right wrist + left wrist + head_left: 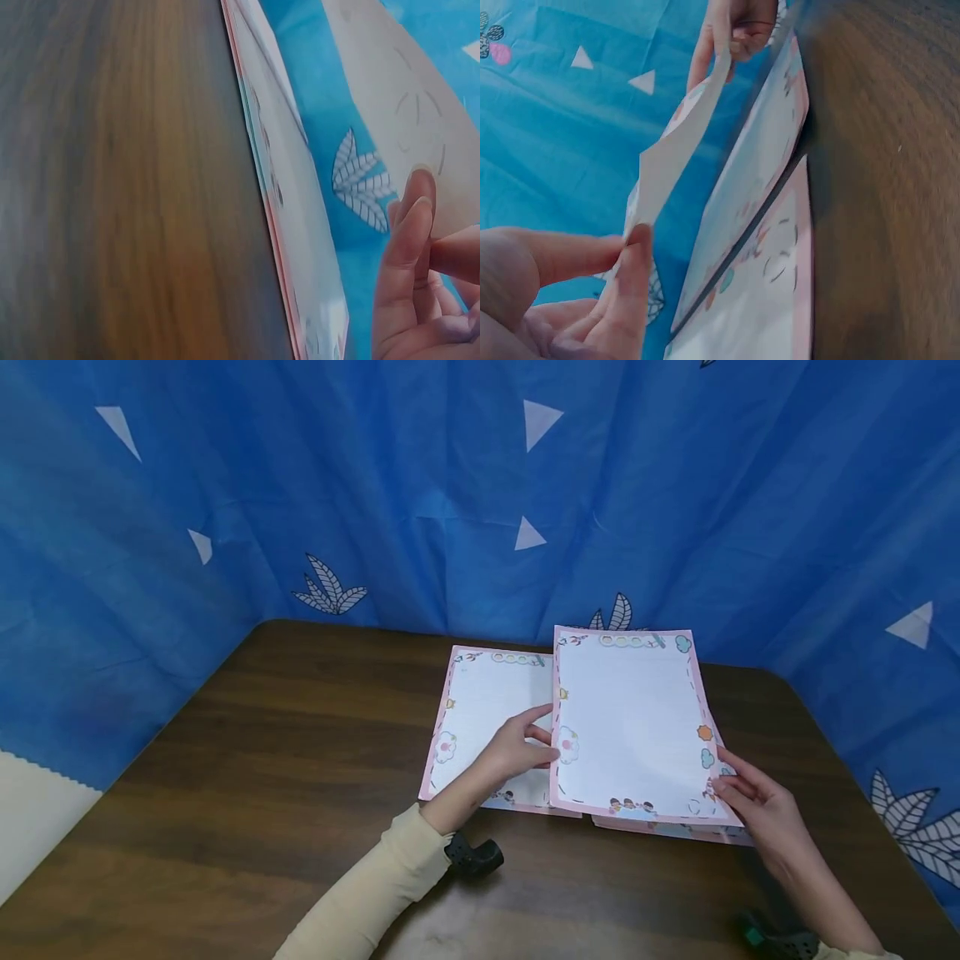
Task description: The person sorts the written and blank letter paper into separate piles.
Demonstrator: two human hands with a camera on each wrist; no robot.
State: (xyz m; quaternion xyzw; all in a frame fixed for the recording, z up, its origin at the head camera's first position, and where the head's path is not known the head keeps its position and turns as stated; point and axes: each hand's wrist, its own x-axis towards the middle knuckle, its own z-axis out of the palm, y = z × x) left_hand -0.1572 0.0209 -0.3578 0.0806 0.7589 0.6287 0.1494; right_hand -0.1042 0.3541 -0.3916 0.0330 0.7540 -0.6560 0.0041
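Observation:
A white sheet of paper (630, 727) with a pink, cartoon-decorated border is held up off the table between both hands. My left hand (521, 747) pinches its left edge between thumb and fingers; the left wrist view shows the sheet (679, 150) bowed along its length. At the lower right edge, my right hand (761, 802) pinches the same sheet, seen from behind in the right wrist view. Beneath it on the right lies a stack of similar sheets (675, 831), mostly covered. Another matching sheet (487, 727) lies to the left, partly hidden by the left hand and the raised sheet.
The papers lie on a dark brown wooden table (262, 760). A blue curtain (420, 485) with white triangles and leaf prints hangs behind and around the table. A black wrist device (474, 856) sits at the left wrist, close above the tabletop.

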